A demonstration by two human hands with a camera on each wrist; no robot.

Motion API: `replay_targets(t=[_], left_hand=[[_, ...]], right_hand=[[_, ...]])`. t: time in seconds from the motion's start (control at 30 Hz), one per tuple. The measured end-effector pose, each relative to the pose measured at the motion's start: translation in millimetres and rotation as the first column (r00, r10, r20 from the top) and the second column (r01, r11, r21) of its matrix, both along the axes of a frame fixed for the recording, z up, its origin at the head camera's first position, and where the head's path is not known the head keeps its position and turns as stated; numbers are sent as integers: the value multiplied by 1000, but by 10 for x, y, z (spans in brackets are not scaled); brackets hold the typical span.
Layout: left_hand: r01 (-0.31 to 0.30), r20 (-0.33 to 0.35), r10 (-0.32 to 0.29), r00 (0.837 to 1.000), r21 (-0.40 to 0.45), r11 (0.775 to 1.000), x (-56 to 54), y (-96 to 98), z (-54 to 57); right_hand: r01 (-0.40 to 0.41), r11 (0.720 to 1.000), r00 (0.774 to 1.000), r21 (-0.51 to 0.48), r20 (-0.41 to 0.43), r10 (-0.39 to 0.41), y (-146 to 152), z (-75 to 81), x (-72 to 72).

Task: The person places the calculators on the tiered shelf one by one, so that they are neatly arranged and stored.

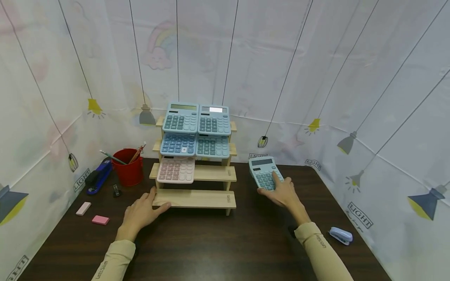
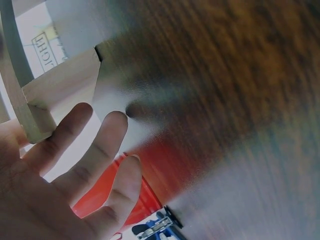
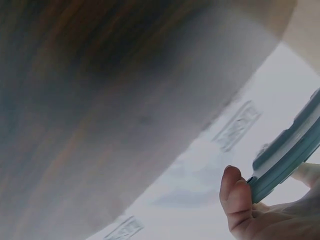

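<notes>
In the head view my right hand [image 1: 283, 191] holds a light blue calculator [image 1: 263, 169] by its lower part, fingers over the keys. It is tilted, screen end away from me; the right wrist view shows its thin side edge [image 3: 285, 155]. My left hand [image 1: 140, 212] grips the left end of the lowest step of a wooden tiered stand [image 1: 197, 198], thumb along the front. The other fingers [image 2: 102, 145] reach past the stand's side in the left wrist view. On the upper tiers stand several blue calculators [image 1: 180, 118], with a pink calculator [image 1: 175, 170] one tier lower, on the left.
A red bucket [image 1: 130, 171] with pens stands left of the stand, beside a blue stapler [image 1: 99, 176]. Nearer lie a small black item [image 1: 116, 190], a white eraser [image 1: 83, 208] and a pink eraser [image 1: 100, 220]. A pale stapler [image 1: 340, 235] lies at the right edge. Printed curtains enclose the table.
</notes>
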State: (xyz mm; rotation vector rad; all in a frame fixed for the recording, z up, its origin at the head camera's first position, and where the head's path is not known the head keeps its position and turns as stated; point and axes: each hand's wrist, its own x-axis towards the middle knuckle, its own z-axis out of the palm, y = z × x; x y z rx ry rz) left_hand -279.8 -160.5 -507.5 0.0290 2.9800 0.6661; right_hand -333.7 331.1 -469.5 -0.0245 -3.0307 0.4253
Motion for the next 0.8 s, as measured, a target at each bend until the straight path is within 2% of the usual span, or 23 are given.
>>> replay_targets(t=[0.43, 0.8], left_hand=[[7, -11, -7, 1000, -4, 1000, -13, -22, -8], [6, -17, -6, 1000, 0, 1000, -23, -20, -19]], right_hand=[[-64, 997, 996, -34, -60, 62, -461, 227, 425], [-148, 989, 986, -32, -81, 145, -854, 348, 776]])
